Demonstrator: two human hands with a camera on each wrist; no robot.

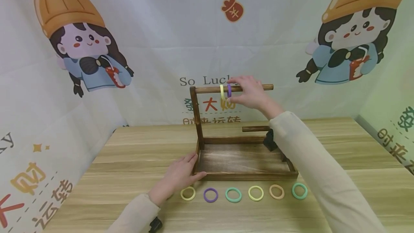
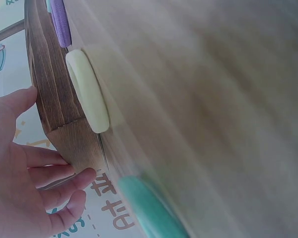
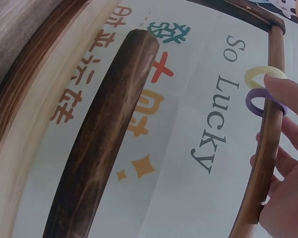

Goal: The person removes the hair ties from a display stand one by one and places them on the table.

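Observation:
A dark wooden stand has a shallow tray [image 1: 245, 176], an upright post [image 1: 197, 118] at its left and a long upper rod [image 1: 207, 90]. On that rod hang a yellow hair tie [image 1: 222, 92] and, just right of it, a purple hair tie [image 1: 229, 90]. My right hand [image 1: 250, 92] pinches the purple one between thumb and fingers; in the right wrist view both ties [image 3: 254, 100] encircle the rod. With fingers fairly straight, my left hand [image 1: 179, 175] rests against the tray's front left corner, its thumb along the front rim.
A row of several hair ties lies before the tray, among them a yellow tie [image 1: 188, 193], an orange tie [image 1: 276, 192] and a green tie [image 1: 299, 191]. A shorter, lower rod [image 1: 255, 129] points left, beneath my right forearm. Behind the table [image 1: 145, 146] hangs a printed cloth [image 1: 168, 17].

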